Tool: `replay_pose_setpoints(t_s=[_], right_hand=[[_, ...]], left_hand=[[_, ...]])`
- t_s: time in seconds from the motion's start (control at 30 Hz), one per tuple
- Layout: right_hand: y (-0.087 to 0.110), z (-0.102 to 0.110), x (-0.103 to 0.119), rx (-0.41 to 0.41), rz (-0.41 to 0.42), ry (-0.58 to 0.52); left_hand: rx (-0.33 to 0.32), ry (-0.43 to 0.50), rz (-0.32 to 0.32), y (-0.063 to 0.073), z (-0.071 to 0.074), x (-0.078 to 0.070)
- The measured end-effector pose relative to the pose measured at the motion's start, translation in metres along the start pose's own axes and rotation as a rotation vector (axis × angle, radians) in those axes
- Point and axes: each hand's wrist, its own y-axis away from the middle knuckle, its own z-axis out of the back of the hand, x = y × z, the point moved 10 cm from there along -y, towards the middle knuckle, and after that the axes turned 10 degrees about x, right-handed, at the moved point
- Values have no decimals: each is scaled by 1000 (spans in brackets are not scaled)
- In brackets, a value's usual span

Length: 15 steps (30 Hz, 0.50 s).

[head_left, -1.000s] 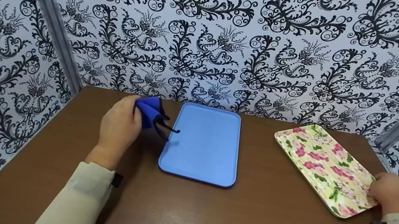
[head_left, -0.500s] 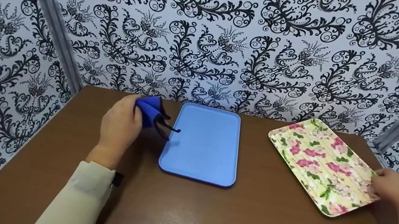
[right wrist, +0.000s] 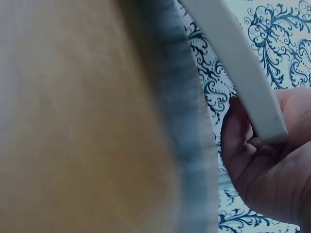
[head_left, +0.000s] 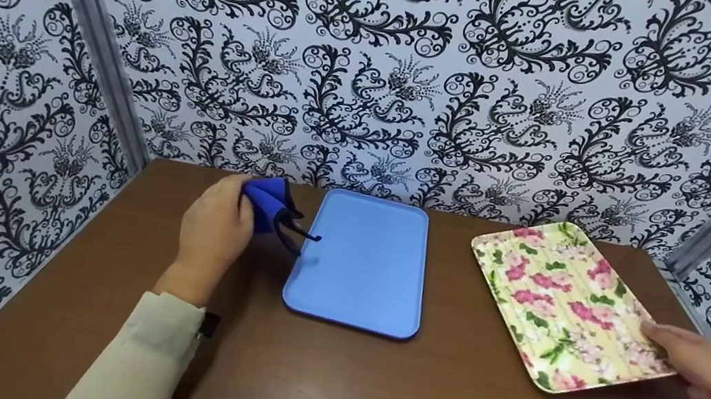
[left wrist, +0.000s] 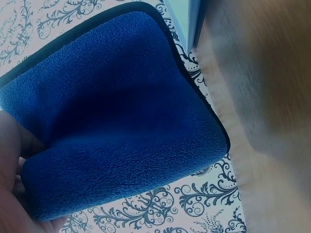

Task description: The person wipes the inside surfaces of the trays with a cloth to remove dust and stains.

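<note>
Brown table (head_left: 328,390), patterned wall (head_left: 373,77) — black on white; grey strips (head_left: 95,31)

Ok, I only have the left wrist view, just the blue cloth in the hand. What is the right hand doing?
Observer: The head view shows the right hand holding a flowered tray by its right side, close to the near corner.
Operator: How does that grip look up close?
Observer: In the right wrist view, the fingers are curled around the tray's pale edge.
Operator: And where is the blue tray compared with my cloth?
Observer: In the head view, the blue tray lies on the brown table, between the blue cloth and the flowered one. The cloth's dark hem reaches over its left edge; I can't tell whether they touch.
</note>
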Motion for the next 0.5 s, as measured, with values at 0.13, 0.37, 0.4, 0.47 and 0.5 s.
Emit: replay_pose_setpoints(t_s=[0.13,0.37,0.4,0.47,0.5], right_hand=[[3,-22,-2,64,24,-251],[3,-44,7,17,38,-362],[3,-47,8,15,36,-371],[2,-54,11,15,32,-383],[1,-57,14,17,36,-391]], left_hand=[[11,-1,-4,0,-3,0],[-14,8,41,0,2,7],[-19,4,55,-1,3,9],[-23,-4,84,-1,5,11],[-22,-7,97,-1,5,12]])
